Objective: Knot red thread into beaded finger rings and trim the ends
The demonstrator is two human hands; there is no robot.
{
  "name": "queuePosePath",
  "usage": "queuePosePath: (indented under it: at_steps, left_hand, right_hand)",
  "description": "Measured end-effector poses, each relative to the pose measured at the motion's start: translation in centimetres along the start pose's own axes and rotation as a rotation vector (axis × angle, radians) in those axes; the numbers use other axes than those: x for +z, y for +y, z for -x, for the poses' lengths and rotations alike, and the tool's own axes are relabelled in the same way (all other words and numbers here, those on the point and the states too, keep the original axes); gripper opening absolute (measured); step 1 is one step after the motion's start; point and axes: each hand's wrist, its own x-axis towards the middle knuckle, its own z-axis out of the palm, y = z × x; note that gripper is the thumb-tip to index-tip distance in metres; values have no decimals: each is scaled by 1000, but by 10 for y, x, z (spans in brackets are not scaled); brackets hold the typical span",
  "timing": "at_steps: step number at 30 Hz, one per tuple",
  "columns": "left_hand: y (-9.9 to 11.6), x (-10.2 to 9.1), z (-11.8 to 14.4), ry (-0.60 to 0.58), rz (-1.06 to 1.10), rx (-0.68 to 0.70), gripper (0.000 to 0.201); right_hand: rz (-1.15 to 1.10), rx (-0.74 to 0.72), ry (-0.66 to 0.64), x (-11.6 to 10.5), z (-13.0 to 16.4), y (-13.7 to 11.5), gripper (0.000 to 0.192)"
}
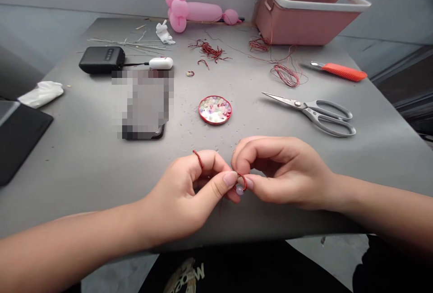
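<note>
Between my two hands is a small red cord ring (244,182) with a pale lilac bead (240,190) on it. My left hand (199,189) pinches the ring between thumb and index finger. A second red cord ring (198,159) sits around a finger of that hand. From the right, my right hand (287,171) has its thumb and fingertips closed at the same small ring. A thin thread hangs below my left fingers. Just beyond the hands lies a round red-rimmed dish (215,122) of pastel, clear and pink beads.
Silver scissors (306,109) and an orange-handled cutter (343,71) lie to the right. Red cord coils (286,75) and red scraps (211,51) are farther back, before a pink bin (301,25) and pink balloon (204,12). A phone (149,103) and black power bank (101,60) lie left.
</note>
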Motion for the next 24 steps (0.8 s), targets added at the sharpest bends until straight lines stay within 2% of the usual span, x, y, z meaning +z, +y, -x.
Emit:
queuePosePath:
  at_steps: [3,6,8,10,12,15,17,19,23,24]
  left_hand:
    - [2,-1,-1,-95,-5,-8,19]
    - [2,-3,-2,-155,-88,-32,20]
    - [0,-3,-1,-167,-140,-36,19]
    - [-1,-2,0,-149,-144,-17,18]
    - [-2,-1,2,-94,-114,22,16]
    - [-2,1,3,0,-57,42,15]
    - [-2,1,2,-3,-27,23,17]
    - [-1,0,1,-35,-8,0,18]
    - [0,-1,0,-70,-33,-91,18]
    - [1,-1,0,-80,-38,-125,19]
  right_hand:
    - [195,-86,-87,-8,4,-3,12]
    - [600,-308,-157,-17,11,-7,12]
    - [820,-459,-149,-19,14,-9,10]
    - [848,-507,-99,-17,15,-10,11]
    - [663,-387,-61,-12,12,-8,11]
    - [250,-39,-87,-6,4,-4,7]
    - [133,51,-107,-6,1,-2,9]
    - [231,-46,-82,-8,1,-2,12]
    - [754,-464,26,-14,8,-5,18]
    - [844,-532,57,-14,10,-5,18]
